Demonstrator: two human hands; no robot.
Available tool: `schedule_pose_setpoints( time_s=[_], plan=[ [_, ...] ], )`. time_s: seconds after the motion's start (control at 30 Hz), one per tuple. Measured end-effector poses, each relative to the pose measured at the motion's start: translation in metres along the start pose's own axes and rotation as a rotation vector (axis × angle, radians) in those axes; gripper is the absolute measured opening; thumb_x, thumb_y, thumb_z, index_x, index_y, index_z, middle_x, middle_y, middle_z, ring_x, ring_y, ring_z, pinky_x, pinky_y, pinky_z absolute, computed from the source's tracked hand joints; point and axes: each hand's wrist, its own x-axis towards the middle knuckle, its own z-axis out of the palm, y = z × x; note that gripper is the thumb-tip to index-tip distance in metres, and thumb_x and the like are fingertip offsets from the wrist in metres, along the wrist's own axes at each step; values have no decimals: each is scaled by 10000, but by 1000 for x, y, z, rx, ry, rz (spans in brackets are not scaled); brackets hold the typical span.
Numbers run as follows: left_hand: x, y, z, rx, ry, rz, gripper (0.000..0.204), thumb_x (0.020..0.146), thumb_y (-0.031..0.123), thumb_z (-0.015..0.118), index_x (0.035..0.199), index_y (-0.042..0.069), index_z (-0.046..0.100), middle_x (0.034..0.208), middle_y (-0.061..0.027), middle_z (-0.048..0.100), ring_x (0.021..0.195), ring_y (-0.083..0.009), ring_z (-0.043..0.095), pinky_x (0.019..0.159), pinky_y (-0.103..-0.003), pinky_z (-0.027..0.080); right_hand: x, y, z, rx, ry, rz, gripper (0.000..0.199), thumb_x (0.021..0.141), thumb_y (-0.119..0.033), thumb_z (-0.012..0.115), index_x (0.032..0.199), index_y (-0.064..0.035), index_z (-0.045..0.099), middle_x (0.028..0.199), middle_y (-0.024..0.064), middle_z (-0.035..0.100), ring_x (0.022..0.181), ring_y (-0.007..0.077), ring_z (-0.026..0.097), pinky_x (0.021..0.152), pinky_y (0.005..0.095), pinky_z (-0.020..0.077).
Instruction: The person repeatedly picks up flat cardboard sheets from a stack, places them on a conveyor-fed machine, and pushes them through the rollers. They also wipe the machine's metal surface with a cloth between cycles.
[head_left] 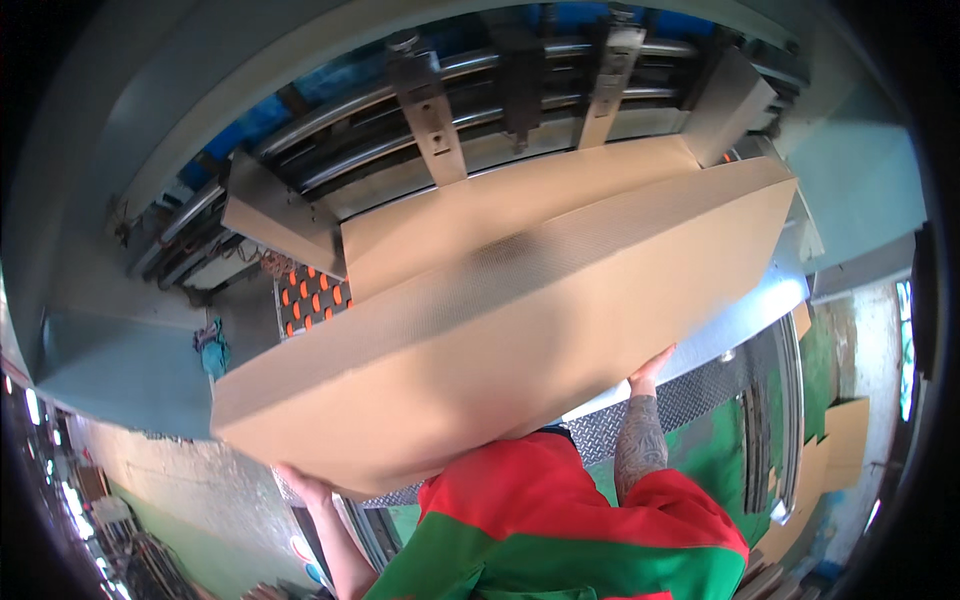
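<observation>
A thick stack of brown corrugated cardboard sheets (610,305) is tilted in front of my body, its layered edge facing the machine. My left hand (305,487) grips the stack's lower left edge, with the fingers mostly hidden beneath it. At the lower right edge, my right hand (652,369) holds the stack from below, its fingers partly hidden too. Just beyond lies another cardboard sheet (400,240) on the machine's feed bed, between two metal side guides (275,215). The held stack overlaps its near part.
Metal rails (470,64) and two upright bracket arms (430,120) span the machine's far side. Orange rollers (310,300) show left of the sheet. A teal rag (212,350) hangs at the left. Loose cardboard (845,440) stands at the right, beyond a diamond-plate step (690,400).
</observation>
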Motion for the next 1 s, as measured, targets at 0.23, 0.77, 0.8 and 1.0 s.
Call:
schedule_pose_setpoints(
  time_s=[0.23,0.77,0.8,1.0],
  plan=[
    [73,-87,42,325,-1,-511,950,1022,715,559,1473,-120,513,1478,-183,606,1339,-289,584,1145,-431,461,28,-4,-4,-407,310,-117,924,1077,-757,204,1698,-75,255,1753,122,291,1587,348,316,1270,476,328],
    [2,-113,-4,10,-230,-1166,625,1080,659,478,1480,187,562,1342,-20,661,1127,-212,649,1019,-412,532,79,-43,98,-718,576,90,1102,946,-926,232,1579,-58,475,1492,161,610,1268,373,638,897,604,534],
    [-12,-119,2,-22,-232,-1108,660,1063,683,487,1484,179,550,1357,-36,642,1143,-225,632,1033,-432,523,81,-42,99,-760,562,95,1104,941,-931,222,1583,-68,469,1501,163,604,1274,379,635,910,608,530],
    [-35,-123,62,-315,112,-982,697,1032,643,580,1497,128,514,1410,-113,580,1247,-286,575,1079,-498,483,105,-44,100,-835,506,240,1134,908,-969,170,1634,-125,382,1554,189,544,1303,416,607,1003,629,493]
  ],
)
